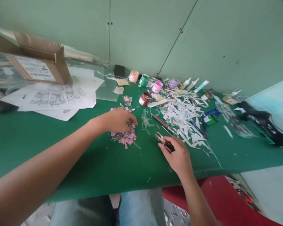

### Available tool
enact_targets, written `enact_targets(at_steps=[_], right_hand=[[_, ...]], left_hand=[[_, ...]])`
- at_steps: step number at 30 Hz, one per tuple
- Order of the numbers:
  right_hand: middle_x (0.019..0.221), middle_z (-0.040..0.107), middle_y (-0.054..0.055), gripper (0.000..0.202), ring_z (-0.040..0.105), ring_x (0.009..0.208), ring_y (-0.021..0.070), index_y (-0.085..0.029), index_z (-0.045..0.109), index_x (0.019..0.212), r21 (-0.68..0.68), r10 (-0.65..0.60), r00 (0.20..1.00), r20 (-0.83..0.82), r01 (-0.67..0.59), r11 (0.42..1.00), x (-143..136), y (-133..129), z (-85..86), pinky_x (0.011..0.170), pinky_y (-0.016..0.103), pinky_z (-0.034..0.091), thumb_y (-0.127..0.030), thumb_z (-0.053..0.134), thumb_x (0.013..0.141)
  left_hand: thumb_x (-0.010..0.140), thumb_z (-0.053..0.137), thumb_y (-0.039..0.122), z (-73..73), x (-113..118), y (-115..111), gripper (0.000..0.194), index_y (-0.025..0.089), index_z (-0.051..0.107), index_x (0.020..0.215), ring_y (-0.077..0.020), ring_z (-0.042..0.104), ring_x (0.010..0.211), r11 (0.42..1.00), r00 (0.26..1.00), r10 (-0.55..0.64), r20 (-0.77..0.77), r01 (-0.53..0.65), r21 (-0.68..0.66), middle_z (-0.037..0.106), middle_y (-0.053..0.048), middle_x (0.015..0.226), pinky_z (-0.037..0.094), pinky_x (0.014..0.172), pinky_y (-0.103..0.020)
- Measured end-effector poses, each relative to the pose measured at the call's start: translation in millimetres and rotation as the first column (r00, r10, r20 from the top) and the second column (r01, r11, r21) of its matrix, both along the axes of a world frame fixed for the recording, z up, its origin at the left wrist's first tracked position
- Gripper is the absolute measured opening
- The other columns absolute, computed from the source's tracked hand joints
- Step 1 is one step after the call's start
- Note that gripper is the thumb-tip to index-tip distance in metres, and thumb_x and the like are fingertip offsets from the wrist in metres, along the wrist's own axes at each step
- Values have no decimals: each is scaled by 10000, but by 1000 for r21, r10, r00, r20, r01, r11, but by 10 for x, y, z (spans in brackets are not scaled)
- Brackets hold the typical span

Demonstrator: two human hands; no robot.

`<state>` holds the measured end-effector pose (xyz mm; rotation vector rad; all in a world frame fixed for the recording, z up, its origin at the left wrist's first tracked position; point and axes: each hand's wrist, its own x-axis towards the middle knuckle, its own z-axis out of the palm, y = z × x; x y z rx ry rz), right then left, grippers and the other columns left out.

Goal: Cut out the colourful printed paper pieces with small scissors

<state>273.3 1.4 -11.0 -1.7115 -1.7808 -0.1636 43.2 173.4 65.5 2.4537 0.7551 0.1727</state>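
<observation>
Smooth, slightly glossy green covering [91, 175] spans the worktop, and a tangled heap of thin white strips [179, 114], papery and jagged, spreads to the right beside a straight reddish-brown stick [162, 122]. Behind stand squat paint jars, the brown jar [145, 99] nearest, and a stiff cardboard box [35, 67] sits open at far left. The patterned pieces [124, 138], flat, angular and mostly pink, lie in a loose pile under the left hand [119, 121]; its fingers curl over them, but I cannot tell whether they pinch one. The right hand [176, 152] grips a shiny metal tool [159, 137] with dark handles between thumb and fingers, its head pointing left. Green surface with few scraps lies between pile and tool, and runs on to the rounded near edge
</observation>
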Motion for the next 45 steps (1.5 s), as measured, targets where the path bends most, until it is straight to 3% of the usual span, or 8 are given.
enact_targets(at_steps=[4, 9, 12, 18, 25, 31, 38, 45], right_hand=[[804, 655, 28, 90, 620, 767, 195, -228, 612, 939, 11, -1, 1000, 8, 1, 1000, 2, 4, 0, 694, 308, 503, -310, 602, 905], [809, 658, 27, 86, 623, 767, 192, -228, 606, 940, 26, 8, 1000, 13, -8, 1000, 3, -3, -1, 698, 305, 506, -307, 603, 906], [811, 658, 24, 88, 623, 773, 190, -227, 602, 945, 28, 13, 1000, 15, -13, 1000, 6, -11, -1, 704, 299, 504, -305, 606, 906], [813, 652, 27, 84, 614, 771, 198, -231, 601, 928, 10, 2, 1000, 6, -2, 1000, 2, -12, -9, 696, 306, 491, -312, 601, 905], [806, 652, 26, 90, 614, 760, 190, -225, 607, 926, 27, 0, 1000, 12, -1, 1000, -2, -4, -17, 700, 303, 492, -313, 598, 908], [810, 652, 27, 93, 615, 761, 186, -221, 604, 928, 12, 3, 1000, 7, -3, 1000, -6, -2, -4, 700, 291, 487, -312, 593, 911], [813, 652, 34, 99, 616, 770, 194, -226, 604, 909, 0, -5, 1000, 3, 5, 1000, -12, 1, 0, 701, 300, 488, -322, 580, 917], [803, 660, 38, 114, 626, 762, 196, -222, 610, 911, -2, -8, 1000, 13, 8, 1000, -13, 2, 13, 689, 305, 501, -329, 572, 918]], left_hand=[[859, 507, 302, -7, 0, 5, 268, 230, 748, 950, -206, 656, 896, 994, 998, 19, 65, -26, 108, 738, -49, 1042, 457, 771, -286], [864, 450, 193, -43, -101, 215, 343, 229, 717, 1076, -241, 665, 929, 894, 927, 347, 139, -372, 248, 732, -73, 1094, 489, 804, -324], [815, 514, 179, -99, -205, 368, 335, 229, 715, 1078, -253, 670, 930, 849, 891, 448, 71, -449, 280, 730, -77, 1085, 497, 835, -335], [802, 575, 238, -153, -257, 429, 385, 231, 684, 1171, -290, 622, 1086, 872, 924, 377, 62, -376, 313, 660, -93, 1233, 480, 923, -371], [862, 582, 305, -220, -95, 267, 292, 249, 722, 1113, -289, 566, 1140, 904, 987, 155, -53, -120, 411, 675, -64, 1231, 423, 982, -407], [897, 539, 239, -228, -22, 250, 238, 239, 742, 1022, -254, 614, 1077, 883, 977, 195, -84, -137, 448, 721, -37, 1119, 459, 904, -371], [872, 535, 200, -257, 30, 262, 198, 198, 716, 952, -240, 643, 993, 841, 942, 334, 25, -310, 444, 726, -70, 1013, 482, 718, -310], [823, 620, 228, -329, -22, 342, 90, 202, 702, 848, -234, 631, 1009, 866, 921, 269, 281, -359, 347, 719, -51, 1050, 504, 843, -353]])
